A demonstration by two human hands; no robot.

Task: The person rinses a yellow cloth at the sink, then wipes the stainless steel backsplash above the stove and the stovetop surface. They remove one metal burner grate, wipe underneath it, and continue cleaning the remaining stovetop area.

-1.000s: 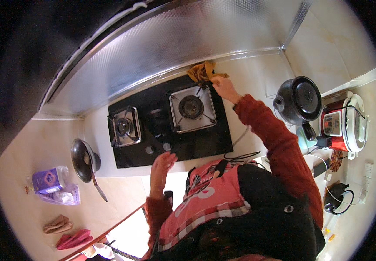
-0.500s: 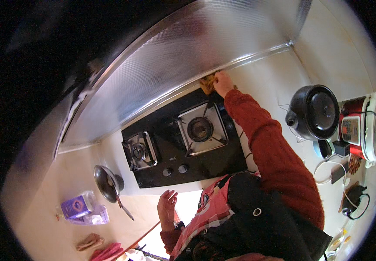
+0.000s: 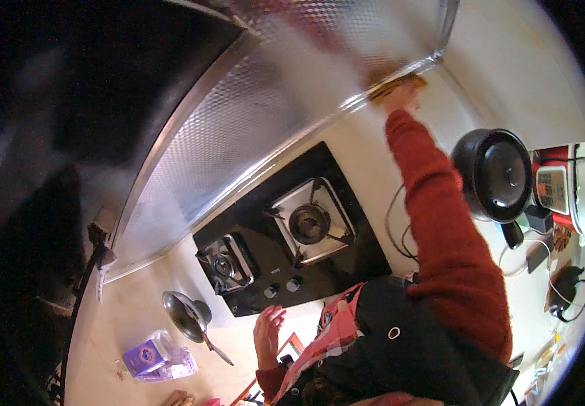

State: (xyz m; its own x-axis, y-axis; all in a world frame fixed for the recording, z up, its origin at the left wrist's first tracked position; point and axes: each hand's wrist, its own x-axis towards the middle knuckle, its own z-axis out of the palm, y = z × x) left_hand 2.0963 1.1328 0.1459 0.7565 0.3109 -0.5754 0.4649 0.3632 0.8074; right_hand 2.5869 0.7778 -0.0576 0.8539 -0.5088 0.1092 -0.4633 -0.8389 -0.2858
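Counter (image 3: 361, 143) meets silvery backsplash (image 3: 238, 125) beside right hand (image 3: 403, 99).

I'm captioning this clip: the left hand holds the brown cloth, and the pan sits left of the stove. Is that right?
Not quite: the head view shows the right hand holding the brown cloth. The pan does sit left of the stove.

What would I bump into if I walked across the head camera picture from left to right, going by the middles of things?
Purple package → frying pan → left hand → bigger burner → right hand holding the yellow-brown cloth → black pot → red-and-white cooker.
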